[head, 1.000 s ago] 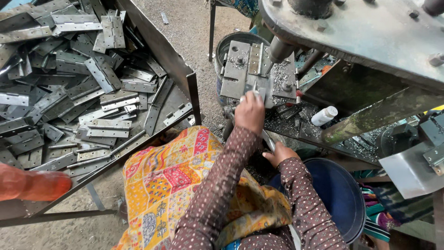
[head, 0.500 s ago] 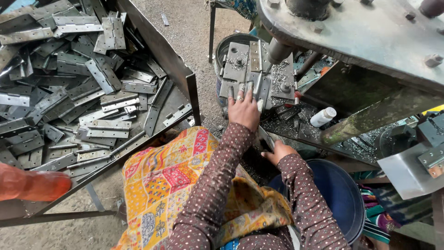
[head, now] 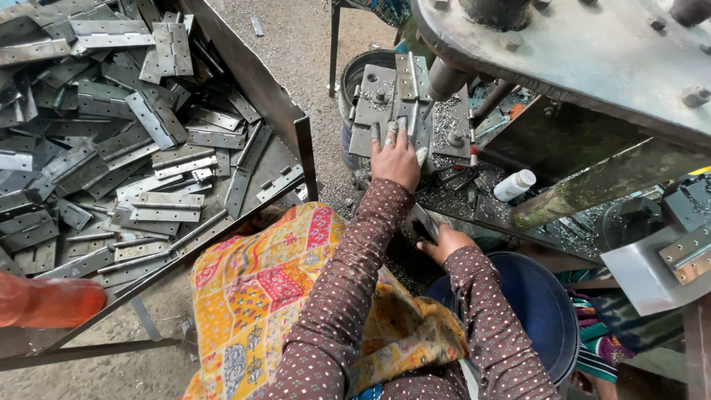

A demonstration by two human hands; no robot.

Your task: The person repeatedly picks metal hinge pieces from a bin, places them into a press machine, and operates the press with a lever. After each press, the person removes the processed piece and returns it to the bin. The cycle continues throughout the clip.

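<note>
My left hand (head: 395,159) reaches forward onto the grey die plate (head: 370,104) of a press. Its fingers lie spread and flat, with the tips on a narrow metal hinge (head: 405,81) that rests on the plate. Closer to my body, my right hand (head: 444,243) grips a flat metal hinge piece (head: 421,221) by its edge, just above a blue bucket (head: 544,311). Both arms wear brown dotted sleeves. A yellow and red patterned cloth (head: 252,296) covers my lap.
A large steel tray (head: 292,122) on the left is heaped with several grey hinges (head: 148,118). The press's heavy frame (head: 563,52) overhangs at top right. A small white bottle (head: 515,185) lies among metal shavings. An orange blurred thing (head: 44,302) intrudes at lower left.
My left hand has moved forward from the plate's near edge onto the die plate, fingers now over the hinge. My right hand stays low with its metal piece.
</note>
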